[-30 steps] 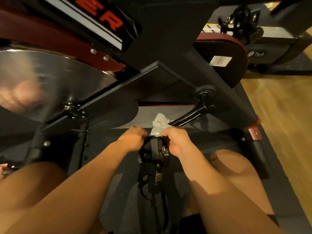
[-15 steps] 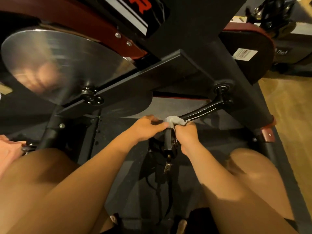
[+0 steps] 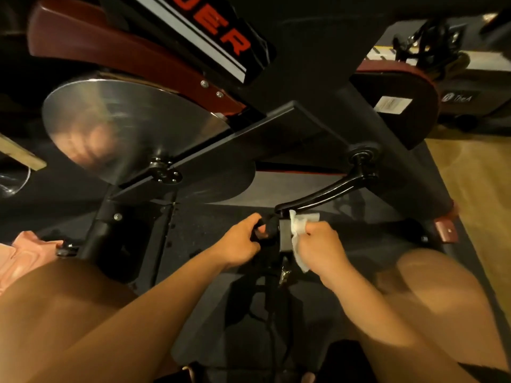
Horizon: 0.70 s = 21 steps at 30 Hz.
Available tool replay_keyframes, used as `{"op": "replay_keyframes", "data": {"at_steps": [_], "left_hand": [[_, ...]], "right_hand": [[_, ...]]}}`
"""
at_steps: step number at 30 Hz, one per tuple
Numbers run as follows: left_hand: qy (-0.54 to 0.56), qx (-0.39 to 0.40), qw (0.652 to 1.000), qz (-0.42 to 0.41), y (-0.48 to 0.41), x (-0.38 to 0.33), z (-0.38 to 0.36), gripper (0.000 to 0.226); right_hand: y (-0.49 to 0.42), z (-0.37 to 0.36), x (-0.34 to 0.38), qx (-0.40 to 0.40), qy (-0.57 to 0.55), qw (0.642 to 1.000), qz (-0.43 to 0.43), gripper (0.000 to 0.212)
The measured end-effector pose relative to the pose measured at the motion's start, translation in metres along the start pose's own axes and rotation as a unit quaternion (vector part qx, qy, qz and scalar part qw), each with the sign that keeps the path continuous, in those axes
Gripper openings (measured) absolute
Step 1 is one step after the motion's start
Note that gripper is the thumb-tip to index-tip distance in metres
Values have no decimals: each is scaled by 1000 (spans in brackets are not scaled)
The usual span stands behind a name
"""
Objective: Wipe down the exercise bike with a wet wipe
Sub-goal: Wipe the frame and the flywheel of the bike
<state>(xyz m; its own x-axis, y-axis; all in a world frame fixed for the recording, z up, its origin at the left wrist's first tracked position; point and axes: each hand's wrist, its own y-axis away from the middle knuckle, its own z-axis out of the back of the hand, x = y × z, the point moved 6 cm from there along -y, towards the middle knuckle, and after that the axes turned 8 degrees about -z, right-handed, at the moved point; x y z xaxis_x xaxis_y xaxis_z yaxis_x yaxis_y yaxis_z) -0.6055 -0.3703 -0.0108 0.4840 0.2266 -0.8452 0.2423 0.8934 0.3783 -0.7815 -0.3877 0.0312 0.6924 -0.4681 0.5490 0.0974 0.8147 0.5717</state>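
The exercise bike's black frame fills the upper view, with a shiny steel flywheel at left. Its black crank arm slopes down to the pedal in the middle. My left hand grips the pedal's black strap from the left side. My right hand holds a crumpled white wet wipe against the pedal's right side. The pedal's straps hang down below it.
A dark rubber mat lies under the bike, with wooden floor at right. My bare knees frame the bottom corners. A pink cloth lies at left. Another machine stands at the far right.
The wipe has moved from the pedal's top, near the crank end, to its right side, where it now hangs partly unfolded. My left hand stays on the strap. The view shifted.
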Motion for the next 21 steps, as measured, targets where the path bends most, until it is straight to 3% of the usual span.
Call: {"op": "replay_keyframes", "data": {"at_steps": [3,6,8,9,12,15,18,21], "left_hand": [[14,-13,1000,7,-1,2,-10,43],[-108,-64,992,-34,1,-17,5,26],[-162,-64,983,-54,4,-30,19,38],[-150,-59,985,-53,4,-33,25,33],[30,-81,996,-7,4,-21,42,17],[125,-56,986,97,9,16,39,42],[212,-19,959,185,18,39,22,51],[250,-39,945,205,19,53,9,50]], "right_hand": [[40,-1,15,-40,79,989,116,23],[65,-11,34,-60,124,955,262,20],[55,-21,34,-43,202,936,285,26],[46,-23,31,-33,262,923,280,27],[29,-39,22,-5,411,851,327,25],[29,-52,31,10,479,761,437,15],[22,-57,43,12,556,676,483,8],[22,-51,44,2,544,679,492,12]]}}
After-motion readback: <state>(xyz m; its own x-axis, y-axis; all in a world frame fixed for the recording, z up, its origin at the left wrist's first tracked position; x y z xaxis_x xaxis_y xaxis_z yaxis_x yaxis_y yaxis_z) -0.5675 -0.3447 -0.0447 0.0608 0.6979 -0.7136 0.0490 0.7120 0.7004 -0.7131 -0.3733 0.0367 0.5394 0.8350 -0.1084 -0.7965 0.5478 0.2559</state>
